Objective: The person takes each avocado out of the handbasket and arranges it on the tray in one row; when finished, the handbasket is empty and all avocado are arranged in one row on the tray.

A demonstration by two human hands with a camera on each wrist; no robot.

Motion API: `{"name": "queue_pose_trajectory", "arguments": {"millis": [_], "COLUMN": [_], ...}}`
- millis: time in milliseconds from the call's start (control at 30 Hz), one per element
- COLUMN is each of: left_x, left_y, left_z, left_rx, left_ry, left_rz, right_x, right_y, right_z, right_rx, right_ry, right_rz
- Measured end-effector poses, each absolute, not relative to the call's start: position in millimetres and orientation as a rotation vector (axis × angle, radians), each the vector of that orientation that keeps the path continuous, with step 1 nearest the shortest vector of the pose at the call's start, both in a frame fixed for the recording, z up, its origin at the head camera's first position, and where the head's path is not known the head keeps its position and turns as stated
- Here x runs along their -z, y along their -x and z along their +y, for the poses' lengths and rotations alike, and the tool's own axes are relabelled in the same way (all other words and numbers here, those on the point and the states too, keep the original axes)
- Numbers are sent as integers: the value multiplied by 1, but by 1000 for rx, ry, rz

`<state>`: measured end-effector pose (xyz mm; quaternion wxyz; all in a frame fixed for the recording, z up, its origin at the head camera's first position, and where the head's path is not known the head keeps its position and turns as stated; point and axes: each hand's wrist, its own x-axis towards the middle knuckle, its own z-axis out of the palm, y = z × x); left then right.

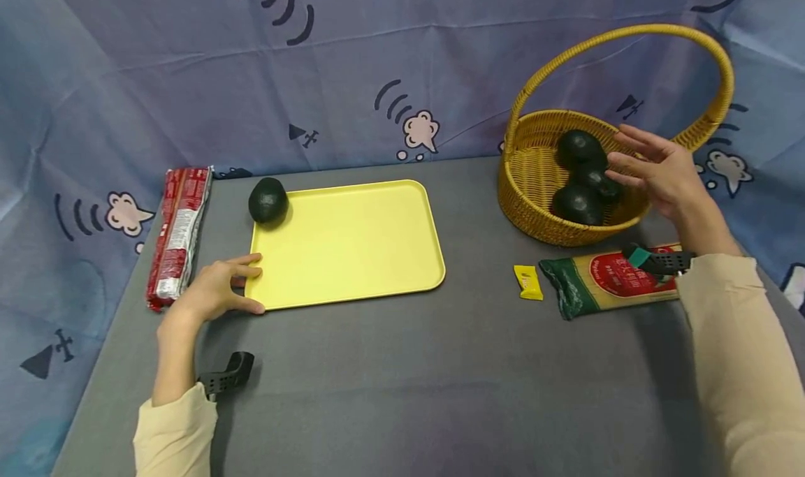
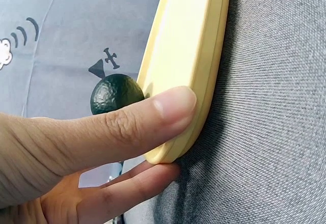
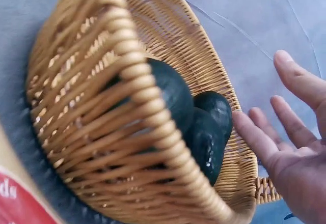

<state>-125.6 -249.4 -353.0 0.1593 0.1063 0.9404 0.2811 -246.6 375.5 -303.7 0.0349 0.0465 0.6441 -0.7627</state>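
At the left, my left hand [image 1: 220, 287] grips the near-left end of a yellow tray [image 1: 352, 246], the thumb on its rim and the fingers along the short side. A dark green avocado [image 1: 268, 200] sits at the tray's far-left corner; the left wrist view shows this avocado [image 2: 116, 93] beyond the thumb. Over the right rim of a wicker basket [image 1: 534, 215] my right hand [image 1: 660, 173] hovers, fingers spread and holding nothing. Three more avocados [image 1: 577, 204] lie inside the basket. In the right wrist view the fingertips of that hand [image 3: 290, 147] are close to them.
A red-and-silver packet [image 1: 179, 236] lies left of the tray. In front of the basket are a small yellow wrapped sweet [image 1: 528, 282] and a green-ended pasta packet [image 1: 610, 278], partly under the right wrist. The basket's tall handle [image 1: 619, 33] arches up. Patterned cloth [image 1: 352, 72] hangs behind.
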Motion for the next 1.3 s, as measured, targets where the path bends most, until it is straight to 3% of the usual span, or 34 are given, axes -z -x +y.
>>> {"name": "queue_pose_trajectory", "arguments": {"millis": [133,567,800,1033,1300], "left_x": [352,351,351,353,355], "left_y": [126,128,127,125,126], "left_z": [-247,-248,-249,-252,-252], "left_rx": [-794,-786,-792,-837,-838], "left_ry": [-306,-315,-328,-308,-309], "left_rz": [2694,2699,2696,2677,2681], "right_x": [304,307,312,315,309], "right_y": [242,230,231,248,245], "right_z": [382,402,389,356,383], "right_rx": [2282,1956,1859,2070,2075], "right_ry": [-101,407,391,540,307], "right_rz": [1945,1821,1889,1634,1803]}}
